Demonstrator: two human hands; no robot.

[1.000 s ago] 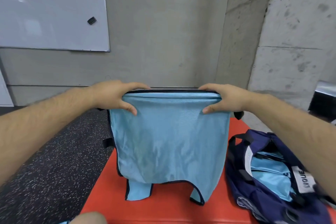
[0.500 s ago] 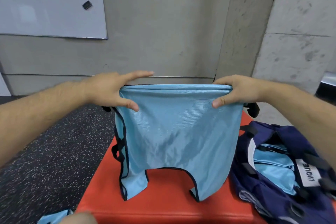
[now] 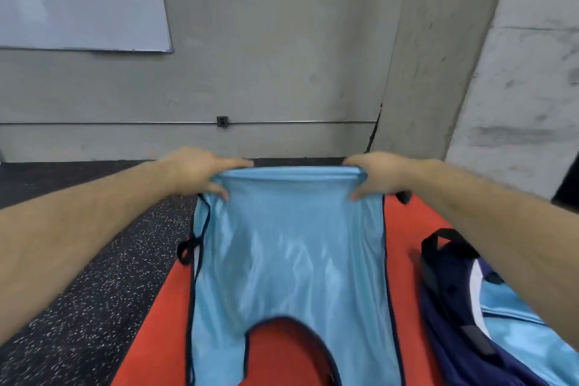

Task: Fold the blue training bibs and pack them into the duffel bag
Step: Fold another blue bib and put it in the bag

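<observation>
Both hands' fingers [image 3: 219, 193] pinch the bib [image 3: 291, 260] (hem cut off); duffel bag [image 3: 454, 307] partly hidden.

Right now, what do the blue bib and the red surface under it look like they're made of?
The blue bib looks like thin, glossy synthetic fabric: it shows sheen streaks, hangs limp, and has dark edge binding. The red surface looks smooth and matte, possibly vinyl or padding; the frame can't settle which.

Both bare forearms reach forward, level with each other. The left hand [image 3: 194, 171] and right hand [image 3: 380, 174] are each closed in a pinch, thumbs underneath, fingers [image 3: 233, 162] curled over the top, knuckles up.
</observation>
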